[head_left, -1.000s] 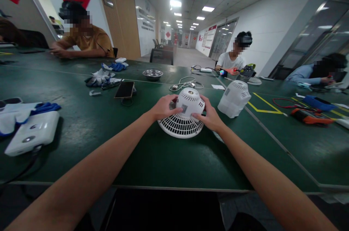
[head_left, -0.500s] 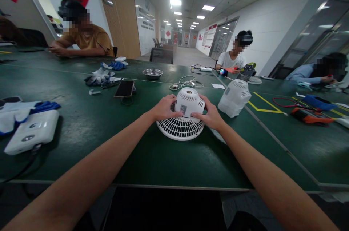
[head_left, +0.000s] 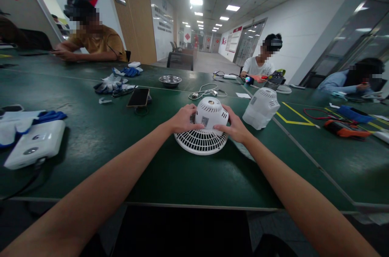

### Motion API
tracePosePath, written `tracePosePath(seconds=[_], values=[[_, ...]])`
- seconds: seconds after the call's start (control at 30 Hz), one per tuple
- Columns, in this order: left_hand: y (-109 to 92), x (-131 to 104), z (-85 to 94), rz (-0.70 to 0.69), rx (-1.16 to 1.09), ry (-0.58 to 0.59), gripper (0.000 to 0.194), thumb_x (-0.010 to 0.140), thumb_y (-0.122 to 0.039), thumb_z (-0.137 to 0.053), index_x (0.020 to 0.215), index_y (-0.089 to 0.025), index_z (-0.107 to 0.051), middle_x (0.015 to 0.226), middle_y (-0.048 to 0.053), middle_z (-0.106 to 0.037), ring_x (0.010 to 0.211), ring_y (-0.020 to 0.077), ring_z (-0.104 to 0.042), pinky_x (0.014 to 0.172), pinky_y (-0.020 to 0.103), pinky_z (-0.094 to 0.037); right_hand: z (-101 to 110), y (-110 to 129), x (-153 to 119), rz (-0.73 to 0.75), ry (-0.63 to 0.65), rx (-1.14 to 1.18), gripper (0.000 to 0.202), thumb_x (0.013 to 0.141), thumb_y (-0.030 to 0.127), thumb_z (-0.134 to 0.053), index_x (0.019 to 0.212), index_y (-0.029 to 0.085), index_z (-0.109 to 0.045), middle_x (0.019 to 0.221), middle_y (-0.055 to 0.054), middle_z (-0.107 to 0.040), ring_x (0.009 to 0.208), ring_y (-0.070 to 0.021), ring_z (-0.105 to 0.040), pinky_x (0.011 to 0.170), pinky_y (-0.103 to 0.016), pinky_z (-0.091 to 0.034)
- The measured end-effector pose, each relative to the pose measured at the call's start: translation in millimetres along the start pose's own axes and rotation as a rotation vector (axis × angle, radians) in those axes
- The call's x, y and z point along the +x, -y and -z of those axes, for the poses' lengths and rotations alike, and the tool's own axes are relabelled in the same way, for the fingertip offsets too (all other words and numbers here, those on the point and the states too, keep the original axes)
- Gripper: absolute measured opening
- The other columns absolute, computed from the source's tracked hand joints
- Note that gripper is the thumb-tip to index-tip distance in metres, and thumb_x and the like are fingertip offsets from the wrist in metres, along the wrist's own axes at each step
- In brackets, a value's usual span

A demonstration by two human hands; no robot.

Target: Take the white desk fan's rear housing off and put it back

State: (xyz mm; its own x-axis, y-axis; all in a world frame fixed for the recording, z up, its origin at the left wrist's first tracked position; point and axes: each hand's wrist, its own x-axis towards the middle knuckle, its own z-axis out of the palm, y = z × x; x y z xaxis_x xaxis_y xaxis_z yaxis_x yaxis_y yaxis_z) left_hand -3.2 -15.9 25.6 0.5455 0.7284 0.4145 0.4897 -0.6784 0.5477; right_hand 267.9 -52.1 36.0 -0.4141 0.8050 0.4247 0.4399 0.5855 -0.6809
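Note:
A white fan head (head_left: pixel 209 143) lies face down on the green table (head_left: pixel 170 180), its round slatted grille against the surface and its vented motor housing on top. My left hand (head_left: pixel 184 120) grips the housing from the left, thumb on its front near a small printed label. From the right, my right hand (head_left: pixel 236 126) holds the same housing, its thumb also on the front. Some fingertips are hidden behind the housing. To the right stands a white vented part (head_left: pixel 261 109) in a translucent wrapping.
Behind the fan are a white cable (head_left: pixel 209 92) and a metal bowl (head_left: pixel 170 81). Left are a phone (head_left: pixel 138 98), gloves (head_left: pixel 112 86) and a white device (head_left: pixel 36 143). An orange meter (head_left: pixel 346 129) lies right. Several people sit around the table.

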Motion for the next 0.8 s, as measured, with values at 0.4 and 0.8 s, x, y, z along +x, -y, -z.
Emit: tracePosePath(seconds=[0.4,0.8], values=[[-0.8,1.4,-3.2,0.022,0.016,-0.03,0.064,0.07,-0.055,-0.08,0.122,-0.02,-0.07,0.124,0.015,-0.06,0.116,0.0372,-0.053,0.105,0.054,-0.037,-4.8,5.1,-0.6,0.031,-0.045,-0.111,0.08,0.077,0.044,-0.079,0.146,0.028,-0.041,0.142,-0.012,-0.057,0.125,-0.0376,-0.059,0.102,-0.059,-0.051],[-5.2,1.3,-1.9,-0.033,0.202,-0.006,0.071,0.072,-0.064,-0.074,0.125,-0.017,-0.065,0.124,0.016,-0.062,0.112,0.0369,-0.056,0.097,0.057,-0.045,-5.6,-4.5,-1.6,0.1,-0.077,-0.189,0.081,0.078,0.052,-0.077,0.145,0.024,-0.04,0.137,-0.015,-0.059,0.117,-0.0366,-0.062,0.097,-0.058,-0.053]])
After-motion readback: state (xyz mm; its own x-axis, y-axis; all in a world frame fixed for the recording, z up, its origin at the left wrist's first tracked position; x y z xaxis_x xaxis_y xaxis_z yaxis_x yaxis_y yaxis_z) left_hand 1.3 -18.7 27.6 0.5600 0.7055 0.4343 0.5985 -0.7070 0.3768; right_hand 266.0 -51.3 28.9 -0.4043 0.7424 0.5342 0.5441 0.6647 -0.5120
